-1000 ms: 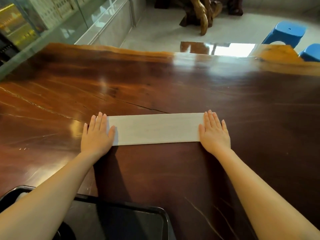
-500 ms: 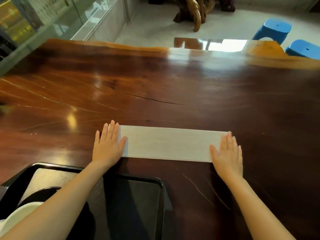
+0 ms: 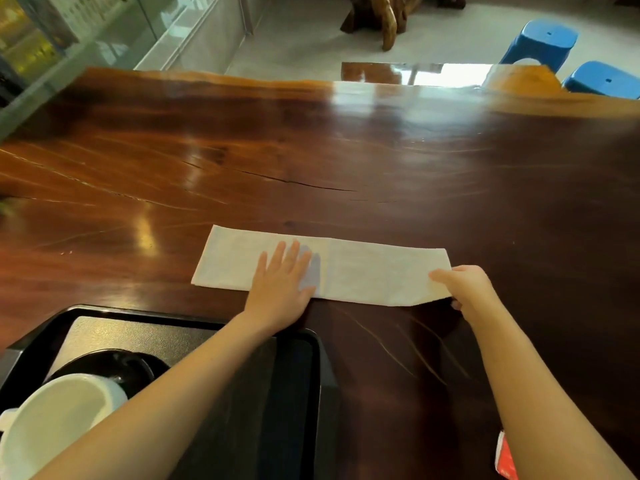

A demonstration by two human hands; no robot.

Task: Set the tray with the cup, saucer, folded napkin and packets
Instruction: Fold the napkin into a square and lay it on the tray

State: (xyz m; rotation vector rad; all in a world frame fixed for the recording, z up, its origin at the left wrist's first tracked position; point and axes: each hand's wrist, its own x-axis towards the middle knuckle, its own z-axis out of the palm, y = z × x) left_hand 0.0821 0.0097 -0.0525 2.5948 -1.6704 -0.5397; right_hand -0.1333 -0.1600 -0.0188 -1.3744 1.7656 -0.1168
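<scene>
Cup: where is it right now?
Head view, bottom left: the white cup sits on the dark saucer inside the black tray, beside the left forearm.

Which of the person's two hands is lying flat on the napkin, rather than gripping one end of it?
The left hand: it lies palm down, fingers spread, near the middle of the napkin. The right hand instead pinches the napkin's right end, lifting the corner.

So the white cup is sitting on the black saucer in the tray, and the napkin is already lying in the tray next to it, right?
Not quite. The head view shows the white cup on the black saucer in the tray, but the napkin lies on the wooden table beyond the tray, under the left hand, its end pinched by the right hand.
</scene>
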